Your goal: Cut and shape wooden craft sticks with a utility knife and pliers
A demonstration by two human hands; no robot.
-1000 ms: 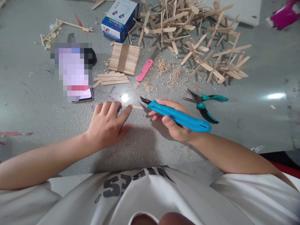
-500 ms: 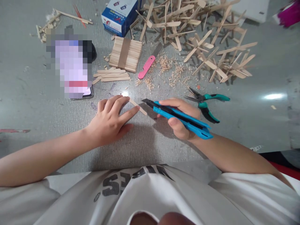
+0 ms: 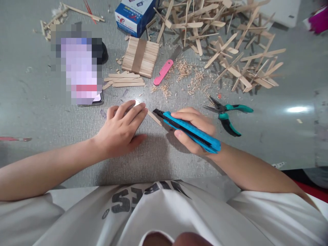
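My left hand [image 3: 123, 124] lies palm down on the table, fingers stretched out. Its fingertips rest on a wooden craft stick [image 3: 154, 118], pinning it to the tabletop; the stick's far end is partly under the fingers. Wrapped around a blue utility knife [image 3: 192, 131] is my right hand [image 3: 196, 128]. The knife's dark blade points left, just above and beside the bare end of the stick; whether it touches the wood I cannot tell.
Beyond the hands lie loose craft sticks [image 3: 128, 80], a banded bundle of sticks [image 3: 147, 58], a pink folding knife [image 3: 163, 72] and wood shavings [image 3: 183, 69]. Green-handled pliers [image 3: 223, 111] are right. Crossed-stick pieces [image 3: 241, 71], a blue box [image 3: 134, 17] and a blurred-out phone [image 3: 98, 99] lie farther back.
The fingers of my left hand have drawn together, the index finger shifting back along the stick. My right hand has moved slightly left, turning the utility knife in its grip.
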